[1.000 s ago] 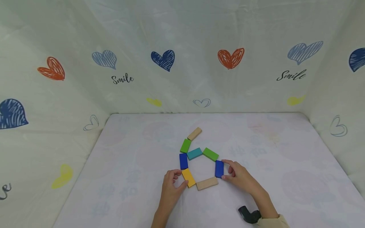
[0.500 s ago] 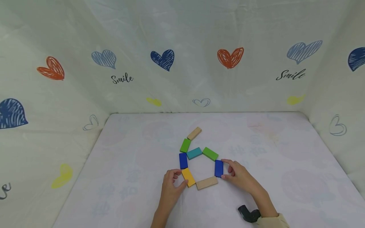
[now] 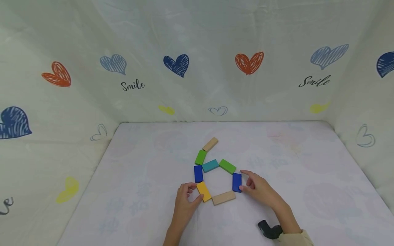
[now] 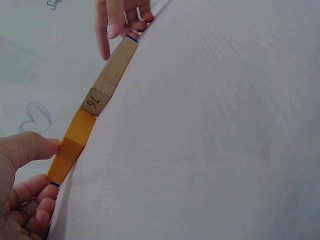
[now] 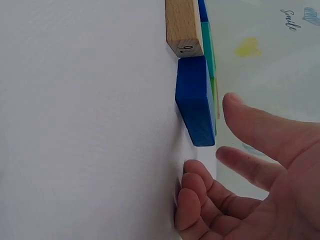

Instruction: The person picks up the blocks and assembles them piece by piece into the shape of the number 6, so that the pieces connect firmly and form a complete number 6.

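Flat coloured blocks lie end to end on the white table, forming a ring with a tail at its upper left. My left hand (image 3: 185, 201) holds the yellow block (image 3: 204, 191) at the ring's lower left, thumb at one end and index finger at the other. Beside the right-hand blue block (image 3: 236, 182), my right hand (image 3: 260, 189) has its thumb and index finger spread; the right wrist view shows both fingertips apart from that blue block (image 5: 195, 100). A plain wooden block (image 3: 224, 197) joins these two sides along the bottom.
The ring continues with a green block (image 3: 227, 166), a teal block (image 3: 210, 165) and another blue block (image 3: 198, 174). A second green block (image 3: 200, 157) and a wooden block (image 3: 210, 144) make the tail. A black curved object (image 3: 270, 230) lies by the right sleeve (image 3: 296, 238).
My right index finger has lifted slightly off the blue block's far end, and the thumb has shifted upward a little. The left hand and the blocks stay as they were.
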{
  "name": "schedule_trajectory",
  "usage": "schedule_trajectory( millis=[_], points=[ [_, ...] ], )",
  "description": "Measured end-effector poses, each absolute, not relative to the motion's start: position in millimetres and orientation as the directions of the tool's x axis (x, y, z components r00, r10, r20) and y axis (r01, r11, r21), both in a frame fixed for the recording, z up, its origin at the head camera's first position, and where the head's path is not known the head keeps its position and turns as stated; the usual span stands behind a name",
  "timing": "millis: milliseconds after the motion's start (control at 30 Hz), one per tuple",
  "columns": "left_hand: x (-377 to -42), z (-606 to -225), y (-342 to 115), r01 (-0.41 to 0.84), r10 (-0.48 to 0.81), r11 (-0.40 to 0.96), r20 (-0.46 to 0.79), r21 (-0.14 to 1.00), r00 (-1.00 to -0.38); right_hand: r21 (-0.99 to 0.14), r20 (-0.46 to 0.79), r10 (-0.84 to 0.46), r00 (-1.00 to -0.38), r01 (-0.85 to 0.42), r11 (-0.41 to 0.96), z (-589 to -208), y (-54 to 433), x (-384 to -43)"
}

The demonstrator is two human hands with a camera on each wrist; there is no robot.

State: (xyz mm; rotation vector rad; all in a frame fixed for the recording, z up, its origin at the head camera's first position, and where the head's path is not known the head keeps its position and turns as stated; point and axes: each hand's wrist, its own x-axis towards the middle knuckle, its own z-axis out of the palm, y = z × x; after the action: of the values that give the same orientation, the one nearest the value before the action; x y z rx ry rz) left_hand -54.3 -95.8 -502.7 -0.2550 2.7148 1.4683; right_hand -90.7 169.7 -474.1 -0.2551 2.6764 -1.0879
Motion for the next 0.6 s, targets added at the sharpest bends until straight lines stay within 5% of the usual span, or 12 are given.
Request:
schedule_trajectory(
  millis=[600],
  points=[
    [-55.7,-505.6,-96.0,-0.162,-0.124,0.539,-0.112,0.827,-0.986,-0.714,-0.157,-0.111,-0.981,0.035,0.699,-477.6,156.4,-140.4]
  ],
)
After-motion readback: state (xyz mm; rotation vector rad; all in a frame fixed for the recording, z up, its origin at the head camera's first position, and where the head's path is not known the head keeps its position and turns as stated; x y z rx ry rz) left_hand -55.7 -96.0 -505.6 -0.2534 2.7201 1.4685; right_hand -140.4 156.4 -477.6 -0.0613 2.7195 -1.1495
